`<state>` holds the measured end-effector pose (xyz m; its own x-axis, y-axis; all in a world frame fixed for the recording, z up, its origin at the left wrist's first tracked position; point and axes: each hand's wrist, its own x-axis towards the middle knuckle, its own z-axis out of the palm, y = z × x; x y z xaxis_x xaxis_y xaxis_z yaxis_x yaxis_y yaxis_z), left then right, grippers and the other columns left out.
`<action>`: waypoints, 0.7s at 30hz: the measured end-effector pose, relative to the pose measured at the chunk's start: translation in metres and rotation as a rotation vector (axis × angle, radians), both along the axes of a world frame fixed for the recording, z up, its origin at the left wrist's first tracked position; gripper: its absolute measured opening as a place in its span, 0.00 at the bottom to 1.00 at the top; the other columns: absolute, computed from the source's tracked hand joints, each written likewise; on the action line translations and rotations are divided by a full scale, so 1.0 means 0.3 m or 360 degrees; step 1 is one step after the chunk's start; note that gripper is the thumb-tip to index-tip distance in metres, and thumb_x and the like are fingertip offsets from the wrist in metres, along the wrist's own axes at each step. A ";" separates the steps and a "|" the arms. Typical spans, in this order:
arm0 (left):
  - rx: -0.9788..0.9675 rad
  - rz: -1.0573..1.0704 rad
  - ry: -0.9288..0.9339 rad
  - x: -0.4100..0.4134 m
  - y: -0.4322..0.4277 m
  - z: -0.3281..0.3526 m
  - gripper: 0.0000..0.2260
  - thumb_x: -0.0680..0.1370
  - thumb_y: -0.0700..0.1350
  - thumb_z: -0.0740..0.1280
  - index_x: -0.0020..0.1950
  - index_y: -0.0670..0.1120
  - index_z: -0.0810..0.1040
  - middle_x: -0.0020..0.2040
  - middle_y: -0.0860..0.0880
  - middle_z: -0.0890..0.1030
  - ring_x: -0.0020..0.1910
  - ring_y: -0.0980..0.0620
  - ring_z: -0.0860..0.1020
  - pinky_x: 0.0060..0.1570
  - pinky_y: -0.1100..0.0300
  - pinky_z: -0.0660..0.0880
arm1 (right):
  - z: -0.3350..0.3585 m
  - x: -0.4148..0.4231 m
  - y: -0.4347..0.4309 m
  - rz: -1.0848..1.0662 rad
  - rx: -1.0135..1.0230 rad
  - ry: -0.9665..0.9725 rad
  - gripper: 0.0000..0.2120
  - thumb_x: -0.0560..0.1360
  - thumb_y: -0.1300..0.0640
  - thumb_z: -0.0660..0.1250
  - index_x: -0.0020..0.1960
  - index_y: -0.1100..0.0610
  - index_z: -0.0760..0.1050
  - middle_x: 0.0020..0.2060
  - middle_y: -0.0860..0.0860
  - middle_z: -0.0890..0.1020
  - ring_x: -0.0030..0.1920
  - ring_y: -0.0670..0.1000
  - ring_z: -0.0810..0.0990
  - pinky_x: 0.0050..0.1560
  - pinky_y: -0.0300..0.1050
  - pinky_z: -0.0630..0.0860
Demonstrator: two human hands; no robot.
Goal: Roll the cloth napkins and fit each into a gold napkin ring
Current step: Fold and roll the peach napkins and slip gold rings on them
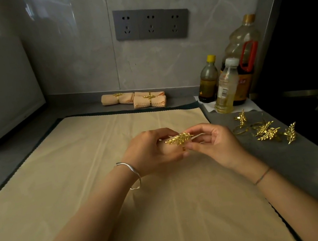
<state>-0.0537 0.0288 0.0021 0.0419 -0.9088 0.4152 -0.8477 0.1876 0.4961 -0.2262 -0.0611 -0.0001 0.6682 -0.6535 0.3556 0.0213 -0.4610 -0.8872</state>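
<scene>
Two hands meet over the spread beige napkin [91,174], my left hand [151,153] and right hand [213,144] both pinching one gold napkin ring [178,139] in curled fingers [198,130], with two ringed napkin rolls [141,100] against the back wall [79,60].

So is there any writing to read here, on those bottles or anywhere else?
No text can be read in this picture.
White-capped bottle: barcode label, print too small to read.
Big bottle with the red handle: orange label, characters blurred.
Yellow-capped bottle: small yellow mark, unreadable.
Socket panel: no writing visible.
</scene>
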 end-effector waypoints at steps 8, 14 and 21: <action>0.0131 0.0127 -0.0027 0.041 0.009 0.023 0.19 0.69 0.58 0.71 0.57 0.56 0.75 0.50 0.58 0.79 0.45 0.59 0.77 0.47 0.61 0.79 | 0.025 -0.040 -0.034 -0.0061 -0.0023 0.0050 0.13 0.70 0.65 0.71 0.50 0.51 0.77 0.48 0.48 0.83 0.49 0.46 0.83 0.50 0.39 0.79; 0.0230 0.0148 -0.0136 0.049 0.008 0.020 0.20 0.70 0.56 0.71 0.60 0.55 0.74 0.54 0.56 0.80 0.48 0.57 0.77 0.51 0.58 0.78 | 0.016 -0.059 -0.052 -0.0023 -0.0008 0.0220 0.13 0.70 0.66 0.71 0.50 0.53 0.75 0.49 0.48 0.82 0.48 0.45 0.83 0.49 0.39 0.79; 0.0440 0.0041 -0.0013 0.088 0.001 -0.025 0.23 0.69 0.55 0.73 0.62 0.54 0.74 0.57 0.56 0.78 0.52 0.59 0.75 0.49 0.71 0.72 | 0.003 -0.099 -0.095 0.0018 -0.0094 0.0649 0.15 0.68 0.64 0.74 0.50 0.54 0.73 0.50 0.47 0.80 0.52 0.45 0.81 0.53 0.39 0.78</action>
